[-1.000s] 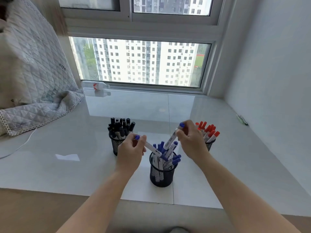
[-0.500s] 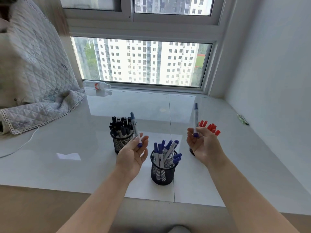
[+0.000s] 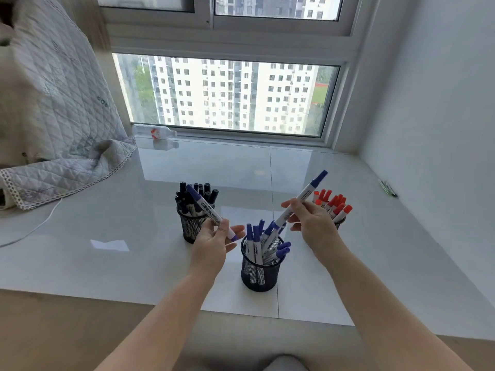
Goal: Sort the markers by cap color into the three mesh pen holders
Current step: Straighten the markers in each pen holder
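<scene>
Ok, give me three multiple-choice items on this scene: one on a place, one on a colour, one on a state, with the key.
1. Where does the holder with the red-capped markers stand?
A. far left
B. far right
C. on the quilt

2. What cap colour has the marker in the left hand?
A. blue
B. green
C. yellow

3. What is the right hand doing?
A. lying flat on the sill
B. holding a marker
C. lifting a holder

Key:
1 B, the red-capped markers stand right of the middle holder.
2 A, the left hand holds a blue-capped marker.
3 B, the right hand grips a raised marker.
</scene>
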`<state>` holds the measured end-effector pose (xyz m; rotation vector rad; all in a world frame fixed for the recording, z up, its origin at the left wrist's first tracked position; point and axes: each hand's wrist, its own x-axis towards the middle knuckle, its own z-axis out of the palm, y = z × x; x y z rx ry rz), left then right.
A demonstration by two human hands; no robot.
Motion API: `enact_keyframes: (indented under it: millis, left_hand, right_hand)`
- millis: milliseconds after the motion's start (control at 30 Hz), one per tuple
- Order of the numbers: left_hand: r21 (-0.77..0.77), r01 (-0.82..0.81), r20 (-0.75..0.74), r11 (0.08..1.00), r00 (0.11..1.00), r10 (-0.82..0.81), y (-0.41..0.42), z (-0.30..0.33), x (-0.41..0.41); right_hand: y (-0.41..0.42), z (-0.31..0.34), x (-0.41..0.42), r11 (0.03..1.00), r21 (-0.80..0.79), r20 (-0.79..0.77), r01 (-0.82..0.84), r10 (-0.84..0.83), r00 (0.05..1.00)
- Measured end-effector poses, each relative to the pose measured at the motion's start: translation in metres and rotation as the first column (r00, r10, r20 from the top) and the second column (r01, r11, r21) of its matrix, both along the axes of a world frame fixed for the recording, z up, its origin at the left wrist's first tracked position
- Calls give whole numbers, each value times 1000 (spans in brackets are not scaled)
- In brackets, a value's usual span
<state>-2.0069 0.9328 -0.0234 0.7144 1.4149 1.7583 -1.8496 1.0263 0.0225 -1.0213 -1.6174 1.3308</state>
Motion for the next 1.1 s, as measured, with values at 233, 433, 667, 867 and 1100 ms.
enact_keyframes:
  millis: [233,433,667,867,1100]
  left_hand:
    - [-9,-49,-54,999,997,48,-1,-7,-4]
    - [-60,-90,-248,994,966,72,-3,-14,-10]
    - [-33,-84,-356,996,932,67,-2,-14,-8]
    - [75,-35,-183,997,982,48,3,-15,-3]
    - [85,-101,-234,991,965,119,5,-20,0]
  right_hand:
    - [-9,-12,-7,952,299,275,-64,-22,961]
    - [-17,-31,-1,912,407,276,-48,-73,958]
    - [-15,-39,6,900,429,321,-78,-71,944]
    - [-18,-46,2,884,450,404,-125,-76,912]
    - [-27,-57,4,828,560,369,-24,-223,902]
